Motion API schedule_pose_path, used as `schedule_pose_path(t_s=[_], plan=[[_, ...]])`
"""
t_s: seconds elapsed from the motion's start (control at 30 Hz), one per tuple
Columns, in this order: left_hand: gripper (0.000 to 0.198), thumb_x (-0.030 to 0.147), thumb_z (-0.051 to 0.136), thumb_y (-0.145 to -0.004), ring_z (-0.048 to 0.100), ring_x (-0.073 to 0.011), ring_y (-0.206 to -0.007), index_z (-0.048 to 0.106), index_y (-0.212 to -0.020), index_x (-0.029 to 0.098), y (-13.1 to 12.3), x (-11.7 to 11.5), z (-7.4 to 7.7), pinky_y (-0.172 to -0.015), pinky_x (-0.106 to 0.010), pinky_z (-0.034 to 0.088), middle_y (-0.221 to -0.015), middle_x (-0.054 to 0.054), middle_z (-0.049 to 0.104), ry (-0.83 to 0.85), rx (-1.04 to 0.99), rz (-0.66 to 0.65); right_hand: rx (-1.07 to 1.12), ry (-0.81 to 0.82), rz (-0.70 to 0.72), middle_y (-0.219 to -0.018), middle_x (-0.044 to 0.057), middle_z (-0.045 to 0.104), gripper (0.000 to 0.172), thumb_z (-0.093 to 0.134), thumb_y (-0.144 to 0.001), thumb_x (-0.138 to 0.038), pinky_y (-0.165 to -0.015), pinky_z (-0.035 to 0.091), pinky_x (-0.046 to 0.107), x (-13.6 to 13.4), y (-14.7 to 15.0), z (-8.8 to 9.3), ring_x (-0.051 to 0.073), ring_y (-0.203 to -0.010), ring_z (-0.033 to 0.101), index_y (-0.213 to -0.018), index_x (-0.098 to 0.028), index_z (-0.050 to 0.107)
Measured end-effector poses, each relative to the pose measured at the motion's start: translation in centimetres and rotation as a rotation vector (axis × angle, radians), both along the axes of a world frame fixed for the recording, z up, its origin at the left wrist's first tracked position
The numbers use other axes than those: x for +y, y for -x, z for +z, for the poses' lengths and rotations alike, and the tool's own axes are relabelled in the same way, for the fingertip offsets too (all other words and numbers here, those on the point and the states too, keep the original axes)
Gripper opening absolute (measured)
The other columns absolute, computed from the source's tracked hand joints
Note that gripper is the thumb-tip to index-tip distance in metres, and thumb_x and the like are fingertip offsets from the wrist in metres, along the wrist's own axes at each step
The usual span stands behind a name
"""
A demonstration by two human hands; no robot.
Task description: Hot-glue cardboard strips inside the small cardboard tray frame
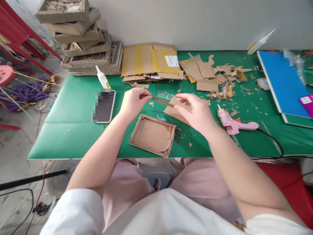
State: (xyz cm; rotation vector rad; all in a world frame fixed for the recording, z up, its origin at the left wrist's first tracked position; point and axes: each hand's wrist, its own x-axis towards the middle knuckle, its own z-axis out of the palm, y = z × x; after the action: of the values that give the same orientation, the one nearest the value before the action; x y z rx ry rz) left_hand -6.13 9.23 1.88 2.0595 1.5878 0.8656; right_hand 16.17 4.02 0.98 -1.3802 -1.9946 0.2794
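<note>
A narrow cardboard strip [161, 101] is stretched between my two hands above the green table. My left hand [135, 101] pinches its left end between thumb and fingertips. At the other end, my right hand [194, 111] grips the strip, its fingers partly hiding it. Below the hands lies a shallow square cardboard tray [153, 134] with layered raised edges, close to the table's front edge. Under the right hand rests a flat cardboard piece [174, 112], partly covered. A clear plastic ruler-like piece [166, 95] lies just behind the strip.
Left stand a phone [105, 107], a glue bottle [102, 78] and stacked cardboard boxes [85, 42]. Folded yellow-taped cardboard [150, 60] and scraps [225, 76] lie behind. Right are a pink glue gun [232, 122] with its cord, a second bottle [260, 42] and a blue board [283, 86].
</note>
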Motion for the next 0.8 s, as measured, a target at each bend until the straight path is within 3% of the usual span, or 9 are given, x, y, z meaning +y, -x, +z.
schedule_pose_path(t_s=[0.1,0.23,0.33,0.53,0.67,0.73,0.8], plan=[[0.009,0.023,0.064,-0.076,0.057,-0.0105,-0.068,0.072,-0.077,0.019,0.6,-2.9,0.7,-0.073,-0.024,0.046,-0.077,0.002,0.069,-0.026,-0.108,0.027,0.037,0.055,0.009,-0.096,0.005,0.068,0.028,0.066,-0.08,-0.023,-0.071,0.053,0.033,1.2,2.7,-1.2,0.016,-0.074,0.063,-0.107,-0.018,0.065],[0.007,0.022,0.065,-0.076,0.057,-0.0096,-0.067,0.071,-0.077,0.019,1.4,-4.8,0.0,-0.069,-0.022,0.046,-0.077,0.002,0.07,0.001,-0.169,0.052,0.016,-0.009,-0.025,-0.08,0.001,0.068,0.007,0.063,-0.081,-0.017,-0.068,0.05,0.031,1.0,3.2,-2.2,0.016,-0.074,0.062,-0.082,-0.022,0.069],[0.009,0.023,0.064,-0.078,0.058,-0.0103,-0.069,0.071,-0.079,0.019,1.9,-4.7,-0.8,-0.068,-0.022,0.046,-0.078,0.002,0.07,-0.028,-0.171,0.069,-0.056,-0.033,-0.028,-0.077,0.001,0.067,0.01,0.062,-0.082,-0.018,-0.072,0.049,0.032,0.7,3.1,-2.2,0.018,-0.079,0.061,-0.074,-0.022,0.064],[0.015,0.025,0.058,-0.082,0.061,-0.0119,-0.073,0.069,-0.088,0.018,2.5,-3.4,-1.4,-0.07,-0.024,0.047,-0.082,0.0,0.068,-0.078,-0.163,0.099,-0.025,0.014,-0.035,-0.083,0.0,0.068,0.008,0.06,-0.082,-0.016,-0.07,0.049,0.032,1.6,3.6,-2.2,0.018,-0.08,0.063,-0.083,-0.022,0.065],[0.024,0.024,0.053,-0.084,0.064,-0.0153,-0.074,0.066,-0.104,0.02,4.3,-2.8,-2.2,-0.076,-0.031,0.049,-0.076,0.0,0.067,-0.044,-0.04,0.189,-0.015,-0.03,-0.084,-0.084,0.0,0.069,0.007,0.062,-0.083,-0.021,-0.064,0.049,0.031,0.4,3.7,-1.9,0.016,-0.072,0.063,-0.085,-0.024,0.068],[0.028,0.023,0.056,-0.083,0.063,-0.0201,-0.089,0.064,-0.11,0.024,5.5,-2.8,-2.5,-0.085,-0.037,0.047,-0.086,-0.003,0.068,-0.112,0.064,0.263,-0.051,-0.052,-0.085,-0.076,-0.001,0.069,0.004,0.064,-0.082,-0.024,-0.059,0.047,0.03,-0.8,3.7,-1.7,0.015,-0.065,0.061,-0.081,-0.025,0.068],[0.037,0.024,0.057,-0.083,0.055,-0.0229,-0.11,0.057,-0.12,0.029,6.2,-3.1,-2.5,-0.095,-0.039,0.042,-0.11,-0.004,0.065,-0.221,0.118,0.261,-0.107,-0.073,-0.052,-0.071,-0.001,0.068,0.006,0.065,-0.082,-0.025,-0.056,0.046,0.03,-2.0,3.8,-1.8,0.014,-0.06,0.059,-0.076,-0.025,0.067]])
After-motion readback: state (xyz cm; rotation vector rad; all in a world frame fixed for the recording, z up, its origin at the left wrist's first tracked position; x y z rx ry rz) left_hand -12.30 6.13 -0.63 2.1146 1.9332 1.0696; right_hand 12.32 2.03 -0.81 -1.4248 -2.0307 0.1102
